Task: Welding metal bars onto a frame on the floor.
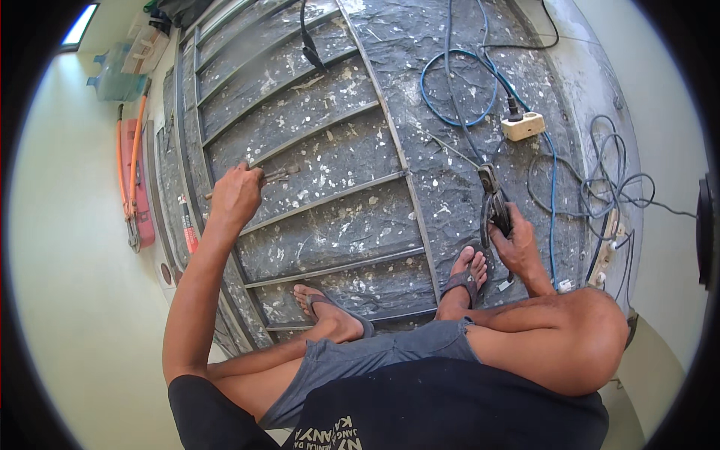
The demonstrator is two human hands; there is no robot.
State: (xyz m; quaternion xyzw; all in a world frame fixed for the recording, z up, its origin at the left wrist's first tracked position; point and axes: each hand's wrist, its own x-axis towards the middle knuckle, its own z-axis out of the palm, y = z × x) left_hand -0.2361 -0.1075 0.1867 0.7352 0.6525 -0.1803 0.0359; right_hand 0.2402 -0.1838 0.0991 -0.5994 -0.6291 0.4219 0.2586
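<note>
My left hand (238, 196) is closed over the left part of a flat metal frame (394, 135) made of long rails and several crossbars. It grips a small hammer-like tool (283, 175), whose dull metal end sticks out to the right; my fingers hide most of the rest. On the right, outside the frame, my right hand (517, 244) is wrapped around a black welding electrode holder (495, 206). A thin welding rod (450, 148) slants up and left from the holder's jaws. My sandalled feet flank the frame's near right corner.
A cream socket block (523, 127) with a plug, a blue cable (424, 94) and tangled dark cords (611, 184) lie right. A black clamp (311, 51) rests across the frame's far part. Left are orange-handled bolt cutters (133, 169), a red-and-white tube (187, 229) and a water jug (116, 75).
</note>
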